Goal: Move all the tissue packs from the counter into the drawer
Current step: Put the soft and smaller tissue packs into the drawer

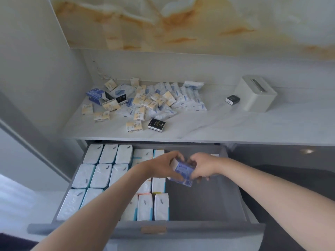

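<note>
Both bare forearms reach forward and down over the open grey drawer (233, 187), converging above its middle. The left hand (163, 165) comes in from the lower left with thumb and fingers curled round the left end of the blue tissue packs (183, 172). The right hand (201, 167) meets it from the right, its fingers bent and pinching the other end. The bundle is held in the air above the drawer's bare right part, and how many packs it contains cannot be told. Large white tissue packs (101, 174) stand in rows in the drawer's left part. On the pale surface (235, 127) behind, a pile of small tissue packs (145, 100) lies scattered. A black pack (156, 123) lies near its front, and another small black pack (233, 100) sits just beside a white tissue box (255, 95).
</note>
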{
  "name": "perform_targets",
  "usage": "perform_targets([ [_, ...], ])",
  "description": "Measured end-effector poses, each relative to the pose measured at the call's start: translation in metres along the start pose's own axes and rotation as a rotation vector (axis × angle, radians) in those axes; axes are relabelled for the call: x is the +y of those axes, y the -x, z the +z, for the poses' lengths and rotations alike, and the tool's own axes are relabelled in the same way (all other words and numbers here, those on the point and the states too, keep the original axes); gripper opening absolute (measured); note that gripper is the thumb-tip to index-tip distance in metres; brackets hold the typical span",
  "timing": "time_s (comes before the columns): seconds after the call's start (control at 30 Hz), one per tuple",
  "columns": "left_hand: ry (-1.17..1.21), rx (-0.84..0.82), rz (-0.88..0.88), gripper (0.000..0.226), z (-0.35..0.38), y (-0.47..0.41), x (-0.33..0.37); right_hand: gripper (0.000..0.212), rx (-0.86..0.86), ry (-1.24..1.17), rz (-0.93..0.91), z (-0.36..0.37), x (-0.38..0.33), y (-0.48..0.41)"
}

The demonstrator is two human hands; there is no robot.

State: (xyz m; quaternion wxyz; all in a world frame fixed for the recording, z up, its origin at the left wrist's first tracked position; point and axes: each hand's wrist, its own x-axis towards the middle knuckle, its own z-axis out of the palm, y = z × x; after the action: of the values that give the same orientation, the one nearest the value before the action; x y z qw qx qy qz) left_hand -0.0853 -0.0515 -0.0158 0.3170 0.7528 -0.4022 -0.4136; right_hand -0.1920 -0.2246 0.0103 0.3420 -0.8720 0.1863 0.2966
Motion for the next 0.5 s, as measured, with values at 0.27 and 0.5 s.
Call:
perform_targets([
  [0.27, -0.485, -0.157, -0.068, 0.06, 0.031, 0.007, -0.015, 0.027, -0.011, 0.277, 0.001, 0.086, 0.019, -0.018],
  [0.5, -1.06, -0.313, -0.016, 0.061, 0.048, 0.003, -0.041, 0.03, -0.09, 0.555, 0.16, 0.07, 0.03, -0.019],
])
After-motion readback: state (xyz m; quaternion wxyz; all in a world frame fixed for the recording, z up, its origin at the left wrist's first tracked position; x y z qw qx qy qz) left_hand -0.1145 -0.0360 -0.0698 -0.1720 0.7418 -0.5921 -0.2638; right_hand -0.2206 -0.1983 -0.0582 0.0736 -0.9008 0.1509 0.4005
